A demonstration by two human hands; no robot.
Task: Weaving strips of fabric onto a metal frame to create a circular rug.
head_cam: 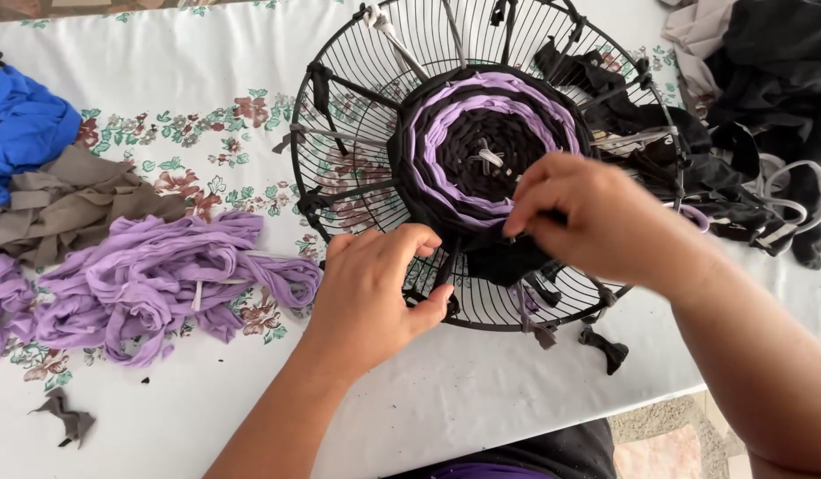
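Note:
A round black wire fan guard [340, 80] lies on the table and carries a circular weave of black and purple fabric strips [481, 146] at its centre. My right hand [597, 217] pinches a black fabric strip [508, 257] at the weave's near edge. My left hand [375, 297] rests on the guard's near rim, fingers curled around the wires beside that same strip. Knotted grey and black strips run like spokes from the rim to the weave.
A pile of purple fabric strips [162, 279] lies left of the guard, with brown-grey [69, 204] and blue cloth [25, 129] behind it. Black and grey strips [765, 133] are heaped at the right. A floral tablecloth [207, 124] covers the table; its near edge is by my body.

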